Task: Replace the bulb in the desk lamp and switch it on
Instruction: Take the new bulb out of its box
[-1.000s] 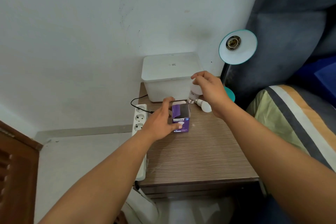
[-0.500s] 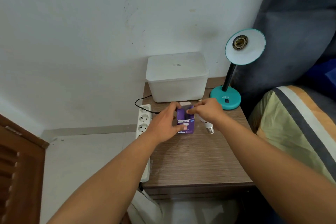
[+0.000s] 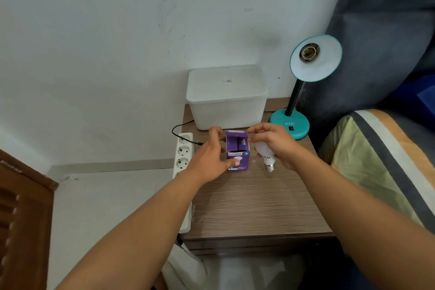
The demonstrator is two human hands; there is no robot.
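While the bench (image 3: 254, 205) is carrying the desk lamp (image 3: 303, 92) with its socket empty, the left hand (image 3: 209, 158) is closing its grip on the purple bulb box (image 3: 237, 152); the right hand (image 3: 274, 142) is pinching its open top flap. A loose bulb (image 3: 264, 154) is lying beside it. Thin card probably crushes; holding its sides is safest.

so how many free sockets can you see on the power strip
3 empty sockets show on the power strip hanging at the table's left edge, below the one with the black plug; the left hand may hide more.
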